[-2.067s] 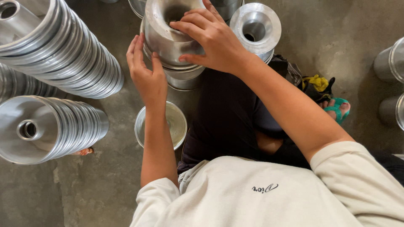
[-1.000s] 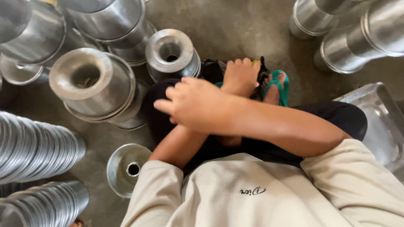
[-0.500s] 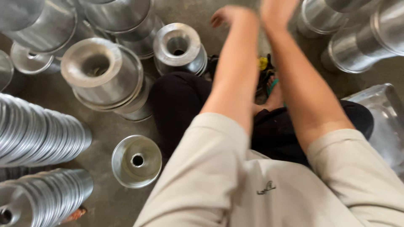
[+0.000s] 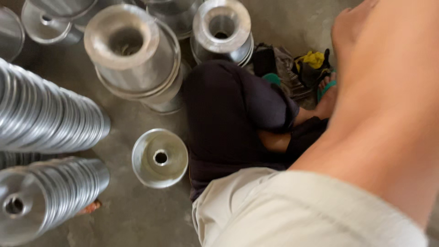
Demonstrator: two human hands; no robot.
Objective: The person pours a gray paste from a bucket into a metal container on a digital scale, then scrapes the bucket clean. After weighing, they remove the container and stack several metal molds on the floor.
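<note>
A raised forearm (image 4: 388,123) fills the right side, very close; which arm it is, and how the fingers stand, I cannot tell. Lower left, a small metal funnel dish (image 4: 159,158) sits on the concrete floor (image 4: 132,215), beside the dark trouser knee (image 4: 228,110). Farther, a stacked aluminium mould (image 4: 132,50) stands upright.

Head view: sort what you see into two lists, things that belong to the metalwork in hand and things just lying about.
Part of the work:
- stacked metal moulds
- small mould
- single mould on the floor
- rows of nested discs
- raised arm, its hand mostly out of view

Lying about:
- dark and yellow cloth
- green sandal
</note>
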